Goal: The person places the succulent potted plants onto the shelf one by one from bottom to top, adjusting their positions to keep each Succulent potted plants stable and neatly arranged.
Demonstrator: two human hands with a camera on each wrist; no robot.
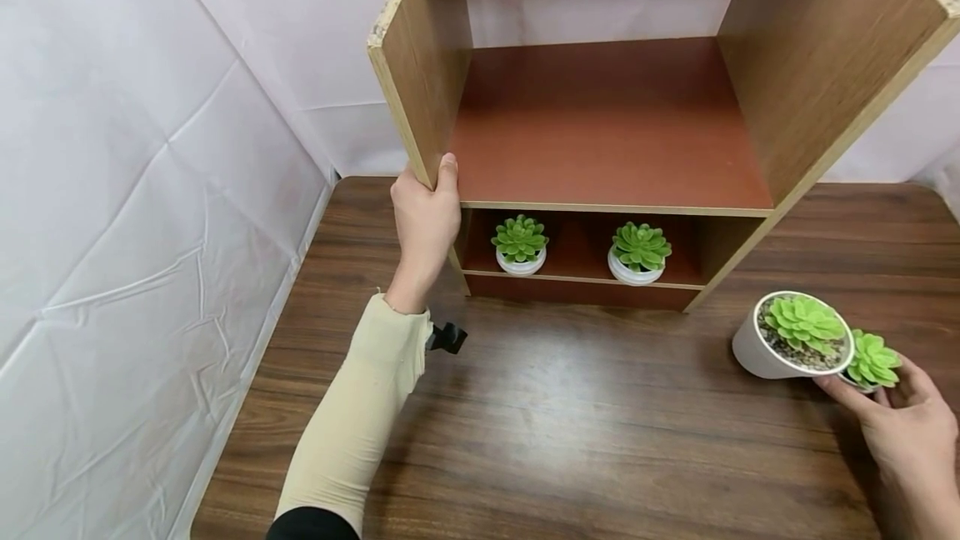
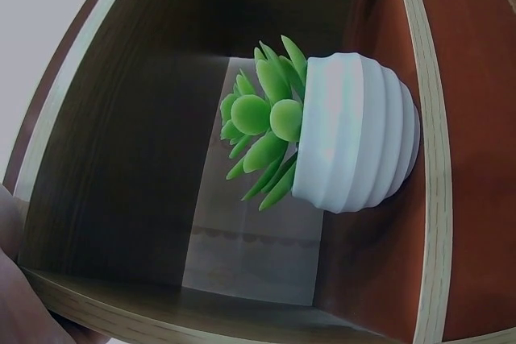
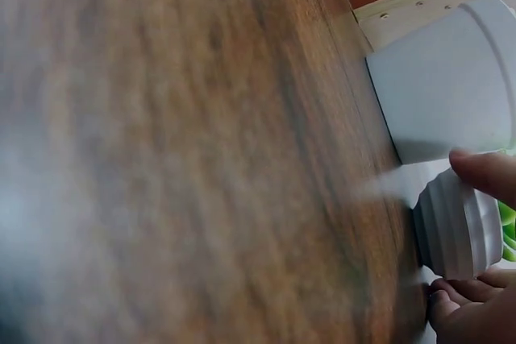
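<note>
My left hand (image 1: 426, 215) grips the front edge of the left side panel (image 1: 423, 82) of a wooden shelf unit, thumb on the inner face. Beside it, two small potted succulents in white ribbed pots stand in the low compartment: a left one (image 1: 520, 242) and a right one (image 1: 639, 250). The left wrist view shows a ribbed pot (image 2: 355, 130) close up. At the far right, my right hand (image 1: 911, 432) holds another small potted succulent (image 1: 872, 361) between thumb and fingers; its ribbed pot (image 3: 459, 227) is close to the tabletop. Right beside it stands a larger white pot (image 1: 768, 352) with a succulent.
The brown wood-grain table (image 1: 555, 440) spreads in front of the shelf unit. Above the low compartment, a wide reddish-brown shelf board (image 1: 607, 123) spans the unit. White cloth (image 1: 135, 190) hangs along the left side and behind.
</note>
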